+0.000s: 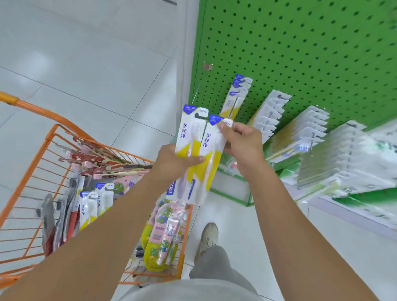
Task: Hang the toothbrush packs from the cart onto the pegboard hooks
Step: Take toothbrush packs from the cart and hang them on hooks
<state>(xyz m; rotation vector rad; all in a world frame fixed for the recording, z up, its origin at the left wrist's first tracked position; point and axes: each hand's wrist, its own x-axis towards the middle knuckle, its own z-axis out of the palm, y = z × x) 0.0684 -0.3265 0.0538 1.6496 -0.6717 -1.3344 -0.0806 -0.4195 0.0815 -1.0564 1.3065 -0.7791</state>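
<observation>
Both grips, left hand (pixel 169 159) and right hand (pixel 243 141), round two toothbrush packs (pixel 196 150).

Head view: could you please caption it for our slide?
Both hands, left hand and right hand, grip two toothbrush packs between orange cart and green pegboard.

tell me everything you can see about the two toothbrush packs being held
The two toothbrush packs are flat white-and-yellow cards with blue top corners, blue lettering and clear blisters over pale brushes. They stand side by side, slightly overlapped, above the cart's right edge before the green pegboard. The left hand grips their middle; the right hand pinches the right pack's top.
</observation>
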